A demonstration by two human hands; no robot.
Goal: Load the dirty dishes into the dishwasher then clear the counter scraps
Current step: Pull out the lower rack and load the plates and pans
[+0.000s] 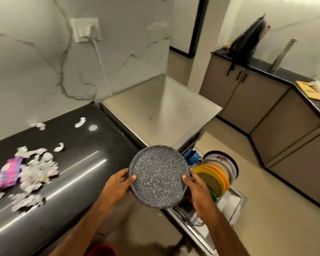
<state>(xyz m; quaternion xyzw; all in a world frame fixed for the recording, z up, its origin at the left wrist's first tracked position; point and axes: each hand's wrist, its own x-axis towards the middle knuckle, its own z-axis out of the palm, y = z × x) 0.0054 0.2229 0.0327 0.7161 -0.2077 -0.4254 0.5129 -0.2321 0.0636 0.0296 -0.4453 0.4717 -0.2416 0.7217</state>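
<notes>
A round dark speckled plate [158,176] is held between both hands above the open dishwasher. My left hand [116,185] grips its left rim with the thumb on top. My right hand [198,189] grips its right rim. Below, the dishwasher rack [196,218] carries upright plates: yellow ones [214,174], a beige one and a floral one [222,157], plus a blue cup [191,156]. Torn white paper scraps [35,172] and a pink-purple wrapper [9,172] lie on the black counter [78,174] at the left.
The steel dishwasher top [159,108] stands beside the counter under a wall socket with a cord. Across the tiled floor run beige cabinets [266,108] with a dark bag, a steel bottle and a yellow cutting board on top. A red object shows at the bottom edge.
</notes>
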